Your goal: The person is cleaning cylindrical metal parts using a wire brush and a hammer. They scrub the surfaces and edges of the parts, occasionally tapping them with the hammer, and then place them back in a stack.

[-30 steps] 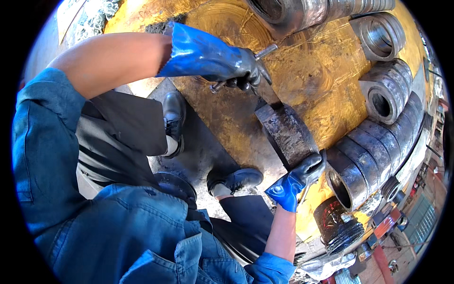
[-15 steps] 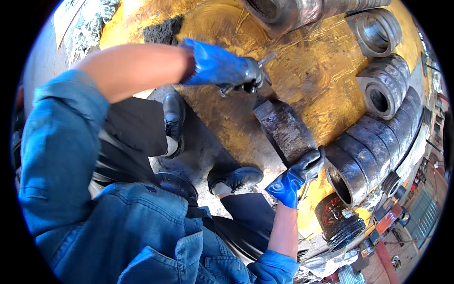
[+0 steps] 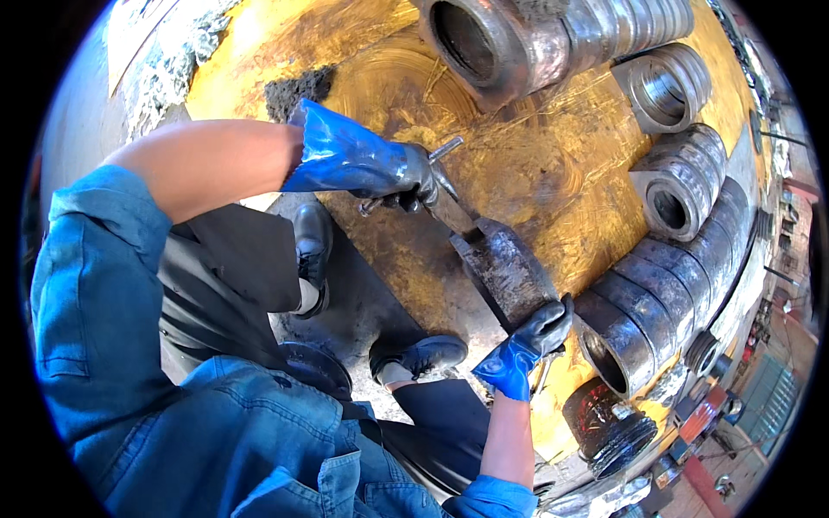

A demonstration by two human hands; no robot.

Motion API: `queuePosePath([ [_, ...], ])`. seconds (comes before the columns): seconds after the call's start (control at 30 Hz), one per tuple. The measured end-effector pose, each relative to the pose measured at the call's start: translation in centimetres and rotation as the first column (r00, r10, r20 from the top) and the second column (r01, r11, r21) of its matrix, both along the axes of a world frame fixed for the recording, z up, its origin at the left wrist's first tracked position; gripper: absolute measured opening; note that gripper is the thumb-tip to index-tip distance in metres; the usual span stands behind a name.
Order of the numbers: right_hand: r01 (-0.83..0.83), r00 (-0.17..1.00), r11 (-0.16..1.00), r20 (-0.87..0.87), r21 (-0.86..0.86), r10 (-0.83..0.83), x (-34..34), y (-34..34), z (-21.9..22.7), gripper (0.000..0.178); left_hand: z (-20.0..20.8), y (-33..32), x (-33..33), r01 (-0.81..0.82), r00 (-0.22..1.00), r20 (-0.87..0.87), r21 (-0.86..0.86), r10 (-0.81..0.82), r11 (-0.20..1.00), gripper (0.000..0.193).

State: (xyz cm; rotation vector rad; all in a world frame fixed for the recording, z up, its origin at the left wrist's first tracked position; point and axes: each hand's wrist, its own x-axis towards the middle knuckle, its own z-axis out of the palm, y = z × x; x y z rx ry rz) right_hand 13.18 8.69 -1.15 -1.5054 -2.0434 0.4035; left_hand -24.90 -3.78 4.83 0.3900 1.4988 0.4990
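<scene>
My left hand (image 3: 414, 177), in a blue and black rubber glove, is closed round a metal tool with a bar handle (image 3: 446, 149) that sticks out on both sides of the fist. The tool's flat shank (image 3: 452, 212) reaches the upper left end of a thick, scuffed steel collar (image 3: 508, 269); whether it enters the bore is hidden. My right hand (image 3: 542, 332), gloved alike, grips the collar's lower right end. The collar lies tilted above a yellow, oil-stained work surface (image 3: 553, 173).
Several steel collars stand in a row (image 3: 665, 281) at the right. Others (image 3: 678, 177) lie farther back, beside a long ribbed cylinder (image 3: 518, 43) at the top. A dark, greasy threaded part (image 3: 609, 423) sits near my right forearm. A dark clump (image 3: 298, 91) and metal shavings (image 3: 186, 65) lie at the far left.
My left hand has come down with the tool, and its shank now meets the collar's end more plainly. My right hand keeps its grip. The whole view has shifted slightly.
</scene>
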Motion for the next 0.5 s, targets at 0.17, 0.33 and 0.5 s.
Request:
queuePosePath([
  [0.17,0.000,0.996,0.997,-0.087,-0.071,-0.006,0.1,-0.4,0.1,0.052,-8.1,-1.9,-0.5,-0.053,0.979,0.206,0.271,-0.004,0.961,0.025],
  [0.33,0.018,1.000,0.999,-0.019,-0.031,-0.018,0.5,-0.2,-0.4,0.051,-16.3,-1.9,3.2,-0.091,0.982,0.169,0.821,-0.088,0.563,0.012],
  [0.5,0.004,0.999,0.998,-0.040,-0.059,-0.006,-0.6,-0.6,0.1,0.057,-16.3,-1.9,1.4,-0.157,0.951,0.309,0.478,0.002,0.864,0.016],
])
